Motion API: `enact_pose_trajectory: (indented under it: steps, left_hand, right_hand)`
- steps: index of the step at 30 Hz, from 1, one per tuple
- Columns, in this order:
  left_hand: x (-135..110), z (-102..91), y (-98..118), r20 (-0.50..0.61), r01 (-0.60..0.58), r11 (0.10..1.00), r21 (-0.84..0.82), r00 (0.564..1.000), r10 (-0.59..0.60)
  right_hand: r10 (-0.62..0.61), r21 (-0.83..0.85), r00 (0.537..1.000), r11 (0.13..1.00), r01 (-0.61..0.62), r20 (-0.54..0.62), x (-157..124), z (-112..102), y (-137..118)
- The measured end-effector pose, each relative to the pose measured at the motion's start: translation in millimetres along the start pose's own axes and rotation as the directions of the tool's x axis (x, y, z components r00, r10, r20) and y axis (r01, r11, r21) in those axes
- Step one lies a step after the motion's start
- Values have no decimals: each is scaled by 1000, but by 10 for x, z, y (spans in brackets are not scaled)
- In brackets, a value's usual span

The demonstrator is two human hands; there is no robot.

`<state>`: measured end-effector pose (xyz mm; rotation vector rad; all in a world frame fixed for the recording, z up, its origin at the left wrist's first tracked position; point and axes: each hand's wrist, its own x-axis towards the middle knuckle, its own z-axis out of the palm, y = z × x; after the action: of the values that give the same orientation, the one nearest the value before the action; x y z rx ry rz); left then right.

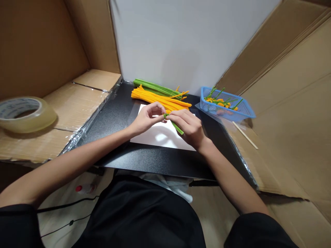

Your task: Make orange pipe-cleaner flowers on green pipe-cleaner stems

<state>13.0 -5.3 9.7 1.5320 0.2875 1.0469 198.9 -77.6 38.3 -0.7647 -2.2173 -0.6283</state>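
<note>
From where I stand, the person has both hands close together over a flat white sheet (165,138) on the black speckled table (116,156). A thin, fuzzy green strip (178,128) is between them: the left hand (148,119) pinches near its curled end, fingertips drawn in, and the right hand (188,126) grips farther along, its straight tail poking out below the fingers. A touch of orange shows by the fingertips, half hidden.

I'd judge this the bending or winding step, which calls for a steady left pinch while the right guides the free length round. Just beyond lie a bundle of fuzzy yellow-orange stems (155,97) and a bundle of fuzzy green stems (144,83). Off to the right, a blue plastic mesh basket (239,114) holds small orange pieces with green stems (220,102).
</note>
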Motion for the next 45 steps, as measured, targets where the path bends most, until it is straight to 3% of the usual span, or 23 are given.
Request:
enact_pose_trajectory:
  steps: [5,9,12,15,20,24,27,30,32,39,45]
  left_hand:
    - [-28,-57,-14,19,-199,915,351,978,206]
    - [-27,-104,-7,117,-401,696,595,900,419]
    - [-4,-138,-1,178,-481,528,700,833,524]
    - [21,-180,12,226,-508,434,744,803,552]
    - [38,-249,57,311,-493,329,806,824,473]
    - [44,-245,72,291,-489,399,775,838,462]
    - [40,-211,75,217,-464,557,689,865,452]
    - [26,-177,70,159,-374,751,544,925,345]
    - [17,-160,56,122,-315,832,456,948,293]
    - [12,-136,5,30,-333,840,429,934,355]
    - [7,-137,26,28,-341,833,437,930,366]
  right_hand:
    - [29,32,1000,999,-29,-8,-13,37,19]
    - [54,44,998,998,-55,24,-19,16,34]
    - [58,66,998,996,-59,24,-25,11,41]
    - [22,32,1000,999,-23,15,-37,29,42]
    - [15,-24,999,1000,-14,40,-46,51,35]
    - [32,1,999,999,-32,26,-32,46,24]
    - [53,48,998,997,-52,-19,-17,34,11]
    - [93,92,995,992,-89,-38,-7,29,-2]
    - [119,94,992,989,-114,-49,-4,35,-4]
    - [190,33,981,981,-189,-38,-9,66,49]
    - [107,43,994,993,-108,9,-12,31,127]
